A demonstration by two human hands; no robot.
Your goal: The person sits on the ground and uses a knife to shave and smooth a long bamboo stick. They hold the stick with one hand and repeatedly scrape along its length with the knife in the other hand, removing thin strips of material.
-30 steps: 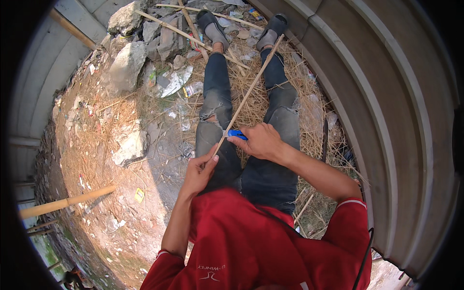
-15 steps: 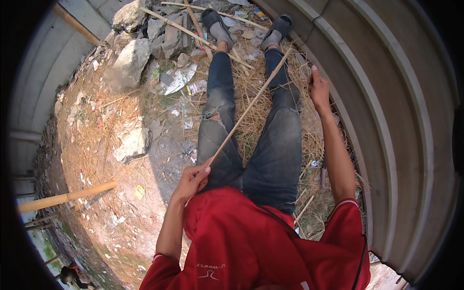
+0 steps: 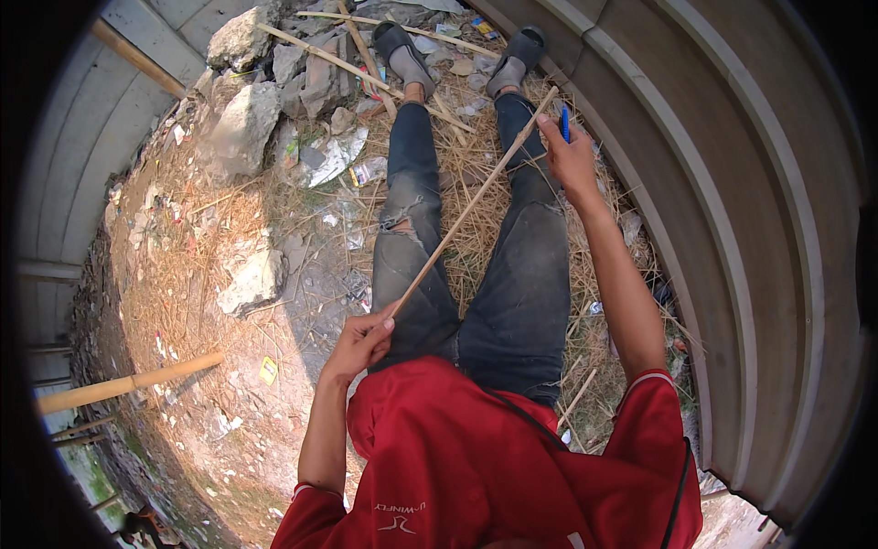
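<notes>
A long, thin bamboo stick (image 3: 465, 214) slants over my outstretched legs, from my lap up toward my right foot. Its near end is pinched between the thumb and fingers of my left hand (image 3: 361, 342). Close to its far end is my right hand (image 3: 571, 163), fingers curled, thumb beside the stick. A slim blue tool (image 3: 565, 124) pokes up out of the right fist; its working end is hidden, so its exact kind cannot be made out. Whether the right thumb touches the stick is unclear.
Dry straw shavings (image 3: 471, 174) cover the ground between and around my legs. Several bamboo strips (image 3: 329, 57) lie near my feet, beside broken concrete chunks (image 3: 245, 128). A corrugated metal wall (image 3: 713, 201) rises close on the right. A bamboo pole (image 3: 128, 382) juts in at left.
My right hand has moved left and slightly up, from near the wall to the stick's far end, and the blue tool now shows in it. My left hand keeps its pinch.
</notes>
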